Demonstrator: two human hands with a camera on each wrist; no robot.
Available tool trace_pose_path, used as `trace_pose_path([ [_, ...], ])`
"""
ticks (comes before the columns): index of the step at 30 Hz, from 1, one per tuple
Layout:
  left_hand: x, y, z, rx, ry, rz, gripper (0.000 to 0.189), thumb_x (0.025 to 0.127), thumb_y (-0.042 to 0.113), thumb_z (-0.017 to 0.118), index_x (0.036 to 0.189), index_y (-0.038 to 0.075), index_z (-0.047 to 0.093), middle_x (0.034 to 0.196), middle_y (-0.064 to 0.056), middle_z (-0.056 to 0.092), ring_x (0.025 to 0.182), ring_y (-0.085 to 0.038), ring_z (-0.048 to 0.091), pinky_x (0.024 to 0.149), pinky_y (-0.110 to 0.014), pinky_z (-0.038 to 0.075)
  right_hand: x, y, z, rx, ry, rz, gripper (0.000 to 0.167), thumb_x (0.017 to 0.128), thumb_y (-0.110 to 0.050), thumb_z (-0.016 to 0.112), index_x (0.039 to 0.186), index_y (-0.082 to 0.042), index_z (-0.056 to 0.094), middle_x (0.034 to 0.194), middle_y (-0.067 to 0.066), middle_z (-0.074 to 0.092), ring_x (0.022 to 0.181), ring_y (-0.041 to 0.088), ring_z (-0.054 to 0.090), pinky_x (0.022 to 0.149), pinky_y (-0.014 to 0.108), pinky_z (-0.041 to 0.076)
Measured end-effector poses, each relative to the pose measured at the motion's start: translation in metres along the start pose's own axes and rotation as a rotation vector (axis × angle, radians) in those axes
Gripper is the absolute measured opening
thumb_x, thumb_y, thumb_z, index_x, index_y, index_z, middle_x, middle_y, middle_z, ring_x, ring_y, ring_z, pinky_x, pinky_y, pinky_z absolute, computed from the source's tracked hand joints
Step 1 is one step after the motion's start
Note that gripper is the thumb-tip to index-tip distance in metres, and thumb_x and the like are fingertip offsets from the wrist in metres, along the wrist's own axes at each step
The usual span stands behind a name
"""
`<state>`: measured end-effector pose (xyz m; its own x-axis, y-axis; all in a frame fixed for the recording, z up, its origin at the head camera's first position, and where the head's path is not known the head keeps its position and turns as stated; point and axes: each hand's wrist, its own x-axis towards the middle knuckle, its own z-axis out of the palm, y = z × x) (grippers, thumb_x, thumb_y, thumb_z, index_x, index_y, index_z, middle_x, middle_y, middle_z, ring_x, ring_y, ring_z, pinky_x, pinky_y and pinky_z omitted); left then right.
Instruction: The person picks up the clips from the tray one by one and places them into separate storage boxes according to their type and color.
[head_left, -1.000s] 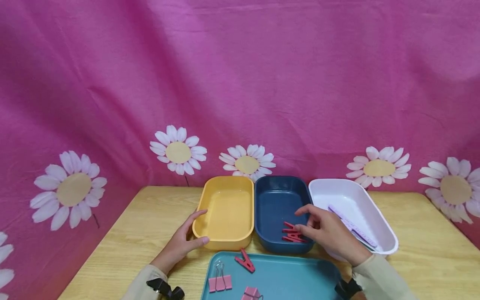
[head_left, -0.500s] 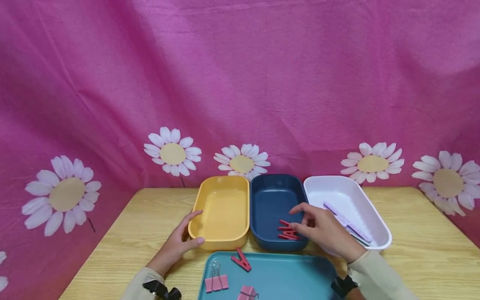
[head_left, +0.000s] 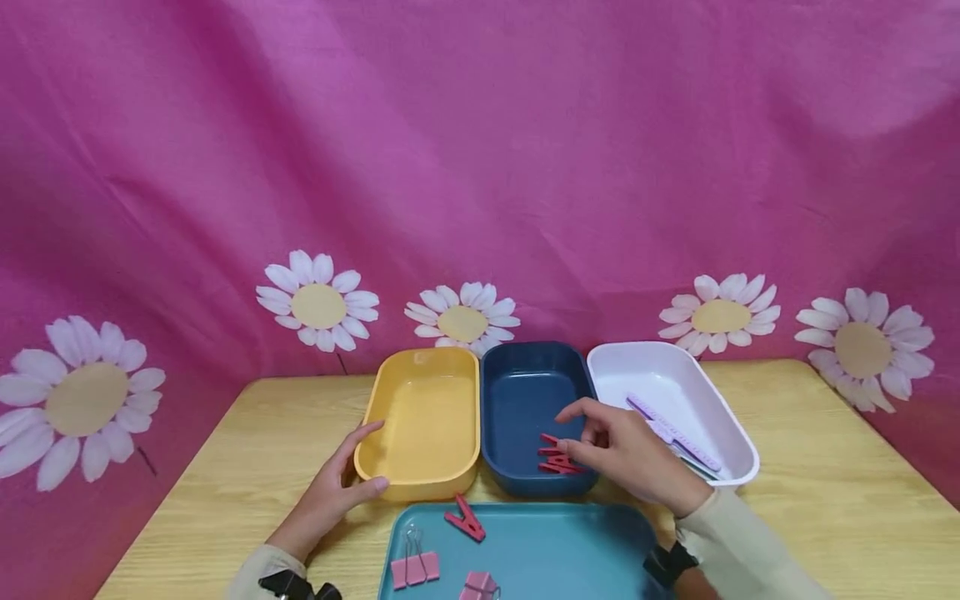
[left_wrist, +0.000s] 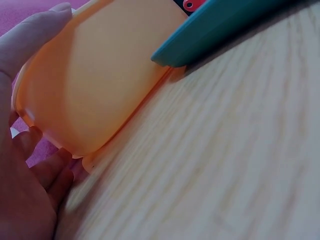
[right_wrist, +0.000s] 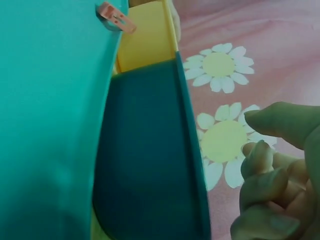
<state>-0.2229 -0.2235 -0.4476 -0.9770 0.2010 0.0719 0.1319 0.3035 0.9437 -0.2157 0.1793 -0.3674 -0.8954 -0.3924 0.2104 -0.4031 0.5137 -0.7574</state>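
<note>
My left hand [head_left: 327,490] holds the near left corner of the yellow bin [head_left: 420,487]. Its thumb lies at the rim and its fingers reach round the side, as the left wrist view shows. Over the near right part of the navy bin [head_left: 517,417] is my right hand [head_left: 626,450], thumb and forefinger apart and the other fingers curled, with nothing between them. Just under its fingertips, red clothespins [head_left: 558,467] lie inside that bin, partly hidden by the hand. In the right wrist view a single clothespin [right_wrist: 117,17] shows on the teal tray [right_wrist: 45,100].
The tray in front bears the red clothespin [head_left: 467,520] and two pink binder clips, one standing [head_left: 415,570] and one at the bottom edge [head_left: 478,586]. Right of the navy bin, a white bin [head_left: 738,425] contains lilac stick-like items [head_left: 675,435]. A pink flowered cloth [head_left: 480,167] hangs behind.
The head view has turned slightly, so everything slides left in the picture. Both hands keep nearly the same places at the bins, and the clothespins stay where they were.
</note>
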Motion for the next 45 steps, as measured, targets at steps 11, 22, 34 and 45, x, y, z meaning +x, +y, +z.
trace_pose_path([
  [11, 0.017, 0.001, 0.000, 0.000, -0.036, 0.033, 0.070, 0.086, 0.028, 0.073, 0.145, 0.036, 0.037, 0.161, -0.005, 0.010, 0.145, -0.030, 0.018, 0.115, -0.053, 0.013, 0.005, 0.003, 0.003, -0.014, -0.023, 0.016, 0.028, 0.086, -0.031, 0.073, 0.109, -0.019, 0.064, 0.066, 0.000, 0.060, 0.056, 0.015, 0.053, 0.045, 0.024, 0.041],
  [22, 0.009, -0.002, -0.006, -0.003, -0.019, 0.042, 0.071, 0.085, 0.025, 0.074, 0.145, 0.036, 0.037, 0.161, -0.005, 0.012, 0.145, -0.030, 0.018, 0.115, -0.052, 0.014, 0.006, -0.010, 0.008, -0.018, -0.032, -0.045, 0.027, 0.086, -0.030, 0.073, 0.110, -0.019, 0.064, 0.066, -0.003, 0.059, 0.055, 0.013, 0.053, 0.044, 0.024, 0.042],
  [34, -0.003, 0.001, -0.004, -0.018, -0.009, 0.016, 0.071, 0.085, 0.023, 0.074, 0.145, 0.036, 0.037, 0.161, -0.005, 0.008, 0.145, -0.029, 0.017, 0.115, -0.047, 0.015, -0.001, -0.016, 0.014, -0.004, -0.112, -0.116, 0.028, 0.087, -0.032, 0.072, 0.111, -0.019, 0.064, 0.070, -0.008, 0.061, 0.059, 0.010, 0.056, 0.051, 0.025, 0.047],
  [45, -0.004, 0.002, -0.004, -0.007, -0.007, 0.028, 0.071, 0.086, 0.021, 0.073, 0.146, 0.035, 0.036, 0.160, -0.007, 0.012, 0.143, -0.030, 0.022, 0.113, -0.046, 0.018, -0.004, -0.016, 0.021, 0.026, -0.242, -0.166, 0.032, 0.087, -0.036, 0.072, 0.114, -0.023, 0.062, 0.069, -0.008, 0.057, 0.057, 0.007, 0.052, 0.051, 0.023, 0.046],
])
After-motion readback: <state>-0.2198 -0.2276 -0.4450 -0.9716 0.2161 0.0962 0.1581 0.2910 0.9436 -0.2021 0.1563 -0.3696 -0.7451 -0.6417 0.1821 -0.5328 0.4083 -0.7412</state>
